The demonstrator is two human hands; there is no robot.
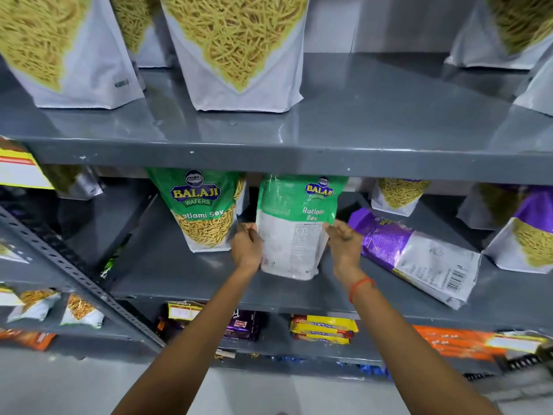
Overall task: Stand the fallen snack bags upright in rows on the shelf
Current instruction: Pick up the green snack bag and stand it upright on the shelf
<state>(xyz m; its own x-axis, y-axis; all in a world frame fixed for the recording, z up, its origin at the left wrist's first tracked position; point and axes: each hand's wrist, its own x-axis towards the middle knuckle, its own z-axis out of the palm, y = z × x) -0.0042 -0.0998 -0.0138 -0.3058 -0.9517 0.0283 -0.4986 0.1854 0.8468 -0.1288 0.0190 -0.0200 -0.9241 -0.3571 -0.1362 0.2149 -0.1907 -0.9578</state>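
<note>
A green and white Ratlami Sev bag (294, 226) stands upright on the middle grey shelf (167, 274), back side facing me. My left hand (246, 248) grips its left edge and my right hand (344, 244) grips its right edge. To its left another green Balaji bag (203, 208) stands upright, front facing me. To the right a purple and white bag (416, 256) lies fallen on its side. Another purple bag (526, 235) stands at the far right.
The upper shelf (359, 121) carries several large white sev bags (239, 52). Small sev bags (398, 196) stand at the back of the middle shelf. Below are biscuit packs (323, 329) and orange packets (457, 342). A slotted upright (74, 271) runs diagonally at left.
</note>
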